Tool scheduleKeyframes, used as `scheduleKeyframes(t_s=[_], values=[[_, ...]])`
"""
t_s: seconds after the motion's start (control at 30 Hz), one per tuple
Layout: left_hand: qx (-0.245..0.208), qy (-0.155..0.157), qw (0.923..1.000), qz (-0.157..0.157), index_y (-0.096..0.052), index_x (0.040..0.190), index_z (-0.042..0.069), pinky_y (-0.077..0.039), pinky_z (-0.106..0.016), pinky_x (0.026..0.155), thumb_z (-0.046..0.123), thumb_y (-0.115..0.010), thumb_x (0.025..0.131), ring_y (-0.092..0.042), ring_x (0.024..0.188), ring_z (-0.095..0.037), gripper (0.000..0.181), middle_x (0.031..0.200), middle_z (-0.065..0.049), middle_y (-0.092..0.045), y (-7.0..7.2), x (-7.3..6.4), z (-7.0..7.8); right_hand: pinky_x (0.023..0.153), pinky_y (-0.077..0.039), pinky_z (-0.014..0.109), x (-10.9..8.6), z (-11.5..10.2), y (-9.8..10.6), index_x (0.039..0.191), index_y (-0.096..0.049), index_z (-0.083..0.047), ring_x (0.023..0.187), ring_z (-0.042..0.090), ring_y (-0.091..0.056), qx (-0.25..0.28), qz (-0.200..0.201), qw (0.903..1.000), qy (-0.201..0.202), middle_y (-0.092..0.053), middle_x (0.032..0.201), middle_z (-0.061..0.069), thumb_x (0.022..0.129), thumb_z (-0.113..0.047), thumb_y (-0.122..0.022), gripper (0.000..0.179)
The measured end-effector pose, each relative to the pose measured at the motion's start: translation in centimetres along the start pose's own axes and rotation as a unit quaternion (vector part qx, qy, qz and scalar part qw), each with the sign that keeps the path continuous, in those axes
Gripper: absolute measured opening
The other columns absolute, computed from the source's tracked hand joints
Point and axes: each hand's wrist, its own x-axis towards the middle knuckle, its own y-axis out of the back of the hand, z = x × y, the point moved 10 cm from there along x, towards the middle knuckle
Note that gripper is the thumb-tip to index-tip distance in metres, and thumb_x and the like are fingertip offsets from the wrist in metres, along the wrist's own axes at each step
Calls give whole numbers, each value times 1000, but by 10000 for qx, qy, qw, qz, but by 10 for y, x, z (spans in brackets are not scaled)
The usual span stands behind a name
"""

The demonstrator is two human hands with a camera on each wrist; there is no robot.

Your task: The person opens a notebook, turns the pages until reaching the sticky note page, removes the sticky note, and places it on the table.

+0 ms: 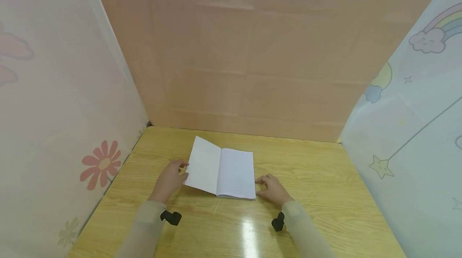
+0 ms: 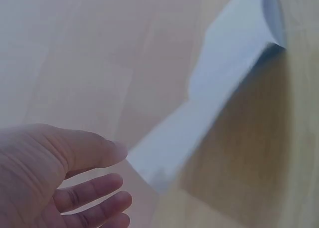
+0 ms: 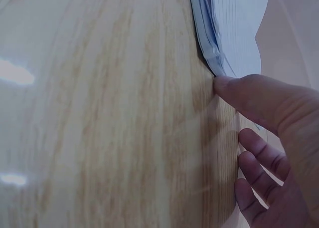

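Note:
An open notebook (image 1: 236,173) lies on the table, its lined page on the right. Its blank white cover (image 1: 203,164) slants up on the left, casting a shadow beneath. My left hand (image 1: 171,179) holds the cover's outer edge, thumb and index finger spaced along it. In the left wrist view, the thumb (image 2: 107,152) meets the corner of the cover (image 2: 209,93), and the other fingers curl loosely below. My right hand (image 1: 273,189) rests at the notebook's right edge. Its thumb tip (image 3: 224,83) touches the lower corner of the pages (image 3: 209,33); the other fingers bend loosely.
The wooden table (image 1: 306,169) runs back to a tan paper wall (image 1: 245,69). White printed panels stand on the left (image 1: 54,109) and right (image 1: 415,129). A black strap device (image 1: 171,217) sits on the left wrist, another (image 1: 278,222) on the right.

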Motion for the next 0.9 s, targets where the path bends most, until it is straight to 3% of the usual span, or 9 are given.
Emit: scheduleKeyframes(t_s=[0.2,0.4,0.63,0.9], values=[[13,-502,9985,229,-65,116,6,-52,-41,79,11,-71,87,-59,100,-27,30,115,-13,-62,17,1,45,91,-45,44,1,2,0,115,-65,-19,108,23,-48,32,24,10000,5,-53,110,-1,83,-24,-76,35],[-495,-1034,9929,329,-65,113,10,-51,-40,83,10,-71,86,-61,99,-28,28,111,-6,-63,14,2,88,91,-45,44,2,5,-2,116,-65,-20,108,23,-48,27,24,10000,24,-53,110,-1,83,-25,-77,35],[-1360,-1339,9816,33,-66,111,13,-49,-35,83,10,-70,88,-60,99,-24,24,107,0,-61,-22,11,118,91,-45,43,4,5,-2,116,-65,-20,107,22,-48,21,40,10000,36,-53,109,-2,83,-26,-77,36],[-1887,-1475,9702,-368,-65,109,16,-50,-31,84,12,-68,90,-61,99,-20,20,110,-4,-63,-78,14,130,91,-45,45,3,3,-1,116,-66,-19,107,22,-49,-36,91,10000,-6,-54,109,-2,82,-25,-77,36]])
